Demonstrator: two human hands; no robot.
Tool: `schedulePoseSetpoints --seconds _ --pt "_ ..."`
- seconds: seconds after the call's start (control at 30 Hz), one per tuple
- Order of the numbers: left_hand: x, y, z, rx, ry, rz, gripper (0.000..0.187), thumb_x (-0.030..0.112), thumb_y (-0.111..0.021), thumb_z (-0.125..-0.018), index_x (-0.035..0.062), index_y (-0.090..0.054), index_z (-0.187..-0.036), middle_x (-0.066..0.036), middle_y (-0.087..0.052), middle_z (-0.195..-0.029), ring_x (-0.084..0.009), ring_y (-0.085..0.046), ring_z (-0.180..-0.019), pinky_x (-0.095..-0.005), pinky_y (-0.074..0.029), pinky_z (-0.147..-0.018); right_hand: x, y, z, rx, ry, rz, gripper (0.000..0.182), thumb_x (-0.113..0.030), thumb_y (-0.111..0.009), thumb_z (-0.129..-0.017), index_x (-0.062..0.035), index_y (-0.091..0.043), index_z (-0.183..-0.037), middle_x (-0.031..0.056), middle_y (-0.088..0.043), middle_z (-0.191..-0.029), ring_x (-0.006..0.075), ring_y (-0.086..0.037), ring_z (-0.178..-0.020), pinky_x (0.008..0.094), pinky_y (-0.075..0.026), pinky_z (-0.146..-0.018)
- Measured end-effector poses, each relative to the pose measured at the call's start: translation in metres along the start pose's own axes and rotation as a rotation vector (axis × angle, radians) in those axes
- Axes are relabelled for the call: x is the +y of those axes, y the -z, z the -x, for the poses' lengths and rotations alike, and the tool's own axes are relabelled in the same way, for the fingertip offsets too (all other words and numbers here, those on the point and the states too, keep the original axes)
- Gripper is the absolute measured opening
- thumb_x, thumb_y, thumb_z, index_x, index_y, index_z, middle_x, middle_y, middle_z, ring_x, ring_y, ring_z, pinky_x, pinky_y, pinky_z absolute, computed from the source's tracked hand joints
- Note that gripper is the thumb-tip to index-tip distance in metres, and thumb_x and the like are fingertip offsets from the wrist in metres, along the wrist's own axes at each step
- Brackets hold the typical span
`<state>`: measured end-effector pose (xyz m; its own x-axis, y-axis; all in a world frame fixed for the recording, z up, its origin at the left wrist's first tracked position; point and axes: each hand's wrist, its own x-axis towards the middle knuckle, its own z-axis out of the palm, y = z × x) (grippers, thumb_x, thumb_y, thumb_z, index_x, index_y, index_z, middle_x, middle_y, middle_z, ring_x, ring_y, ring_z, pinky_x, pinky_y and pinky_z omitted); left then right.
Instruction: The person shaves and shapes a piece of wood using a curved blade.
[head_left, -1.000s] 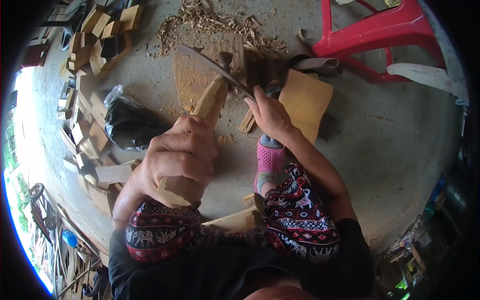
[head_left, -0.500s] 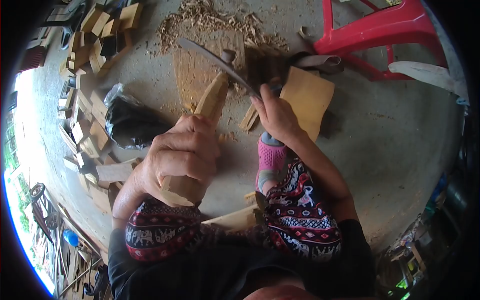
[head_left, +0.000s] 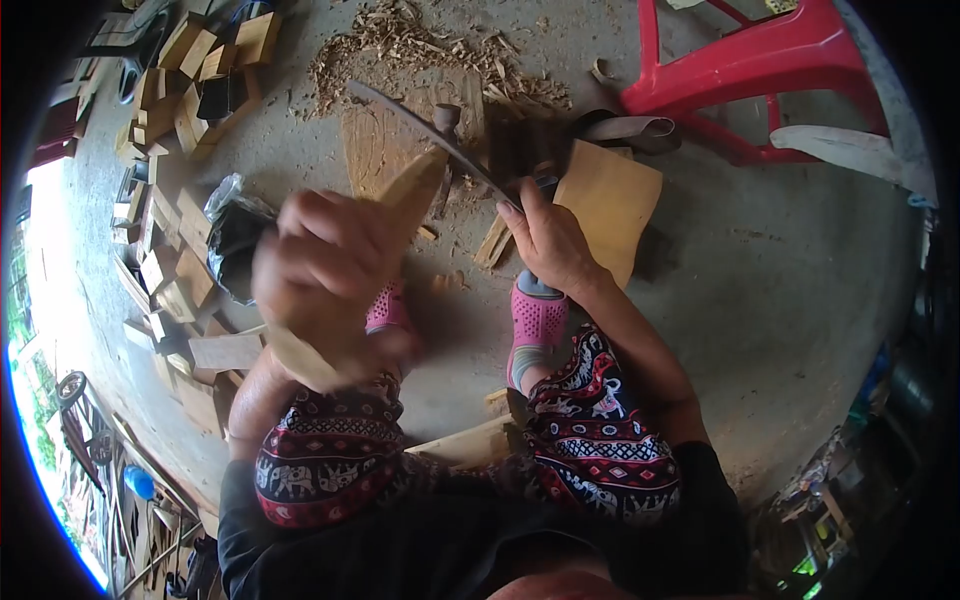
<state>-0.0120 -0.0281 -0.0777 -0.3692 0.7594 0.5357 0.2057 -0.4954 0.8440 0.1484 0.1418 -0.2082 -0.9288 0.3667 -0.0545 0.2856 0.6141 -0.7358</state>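
Pale wood [head_left: 408,190] with a narrow tip is left of the middle of the frame, slanting up toward the top middle. The left hand [head_left: 325,250] is wrapped around it, but that hand is blurry, so I cannot tell how tight the hold is. A bit of the thick end pokes out below the fingers. Near the middle of the frame, the right hand [head_left: 552,238] grips a long, dark knife [head_left: 412,117]. Its blade crosses by the tip of the wood, and I cannot tell if they touch.

The knife could slip off the thin tip and cut the left hand if the wood twists or the hold is loose. Pushing too hard could take off too much, or crack the tip. If the right hand lost its grip, the knife could drop near the pink shoe [head_left: 540,322], just below that hand in the frame. Loose shavings [head_left: 400,50] lie on the floor [head_left: 770,300] at the top, and could make a foot slide.
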Motion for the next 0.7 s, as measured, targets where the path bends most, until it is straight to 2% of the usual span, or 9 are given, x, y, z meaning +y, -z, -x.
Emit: schedulePoseSetpoints --seconds 0.03,0.1,0.2,0.23,0.37,0.4,0.47,0.57,0.7 --pt "0.001 0.001 -0.001 -0.001 0.000 -0.001 0.031 0.018 -0.072 -0.075 0.0040 -0.055 -0.098 -0.010 -0.051 -0.095 -0.0257 -0.054 -0.086 -0.0439 -0.044 -0.082 0.000 -0.001 -0.002 0.055 0.015 -0.070 0.023 -0.026 -0.050 -0.096 -0.0049 -0.042 -0.099 0.0198 -0.060 -0.064 0.0400 -0.060 -0.059 0.0489 -0.045 -0.048" --pt "0.005 0.005 -0.001 0.392 0.137 -0.157 0.041 0.032 -0.063 -0.087 0.0060 -0.045 -0.114 -0.011 -0.048 -0.100 -0.0270 -0.049 -0.097 -0.0453 -0.038 -0.092 -0.001 -0.002 -0.006 0.111 0.038 -0.146 0.022 -0.025 -0.050 -0.096 -0.0048 -0.042 -0.099 0.0199 -0.059 -0.064 0.0399 -0.060 -0.059 0.0486 -0.045 -0.048" --pt "-0.006 0.026 0.003 0.501 0.105 0.004 0.039 0.030 -0.056 -0.089 0.0029 -0.041 -0.115 -0.012 -0.047 -0.099 -0.0287 -0.048 -0.097 -0.0485 -0.034 -0.097 0.001 0.000 -0.006 0.130 0.003 -0.116 0.020 -0.023 -0.049 -0.097 -0.0039 -0.042 -0.100 0.0198 -0.059 -0.064 0.0404 -0.059 -0.059 0.0486 -0.044 -0.048" --pt "-0.008 0.030 0.002 0.514 0.074 0.096 0.031 0.028 -0.049 -0.092 0.0046 -0.043 -0.111 -0.012 -0.048 -0.096 -0.0279 -0.048 -0.097 -0.0486 -0.032 -0.099 0.001 -0.002 -0.004 0.121 -0.018 -0.122 0.020 -0.022 -0.049 -0.097 -0.0035 -0.043 -0.100 0.0197 -0.058 -0.065 0.0406 -0.059 -0.059 0.0488 -0.044 -0.049" --pt "-0.009 0.041 -0.016 0.617 0.121 0.012 0.032 0.035 -0.045 -0.093 0.0066 -0.044 -0.106 -0.011 -0.049 -0.085 -0.0270 -0.050 -0.087 -0.0487 -0.037 -0.093 0.004 -0.013 0.007 0.160 -0.043 -0.132 0.019 -0.021 -0.049 -0.097 -0.0033 -0.043 -0.099 0.0195 -0.058 -0.064 0.0404 -0.059 -0.059 0.0486 -0.044 -0.049" --pt "-0.010 0.041 -0.017 0.614 0.121 0.015 0.032 0.035 -0.045 -0.093 0.0066 -0.044 -0.106 -0.011 -0.049 -0.085 -0.0270 -0.050 -0.087 -0.0487 -0.037 -0.093 0.004 -0.013 0.008 0.163 -0.046 -0.132 0.019 -0.021 -0.049 -0.097 -0.0033 -0.043 -0.099 0.0195 -0.058 -0.064 0.0404 -0.059 -0.059 0.0486 -0.044 -0.049" --pt "-0.010 0.044 -0.017 0.371 0.017 -0.053 0.034 0.038 -0.050 -0.091 0.0076 -0.045 -0.107 -0.011 -0.049 -0.085 -0.0277 -0.051 -0.082 -0.0482 -0.040 -0.089 0.001 -0.015 0.010 0.174 -0.004 -0.084 0.019 -0.022 -0.049 -0.096 -0.0039 -0.044 -0.098 0.0191 -0.058 -0.064 0.0398 -0.060 -0.060 0.0481 -0.044 -0.049" --pt "-0.009 0.032 -0.015 0.238 -0.007 0.014 0.036 0.040 -0.055 -0.090 0.0097 -0.045 -0.108 -0.011 -0.049 -0.084 -0.0271 -0.051 -0.079 -0.0463 -0.042 -0.082 0.001 -0.018 0.011 0.149 0.020 -0.058 0.020 -0.023 -0.049 -0.096 -0.0043 -0.043 -0.098 0.0182 -0.059 -0.064 0.0394 -0.060 -0.060 0.0475 -0.045 -0.049" --pt "-0.002 0.017 -0.017 0.326 0.044 -0.107 0.039 0.041 -0.060 -0.087 0.0116 -0.045 -0.108 -0.010 -0.048 -0.083 -0.0254 -0.050 -0.078 -0.0440 -0.042 -0.076 -0.006 -0.011 0.007 0.014 -0.066 -0.044 0.022 -0.020 -0.050 -0.096 -0.0020 -0.041 -0.102 0.0224 -0.059 -0.067 0.0440 -0.059 -0.064 0.0500 -0.044 -0.050"
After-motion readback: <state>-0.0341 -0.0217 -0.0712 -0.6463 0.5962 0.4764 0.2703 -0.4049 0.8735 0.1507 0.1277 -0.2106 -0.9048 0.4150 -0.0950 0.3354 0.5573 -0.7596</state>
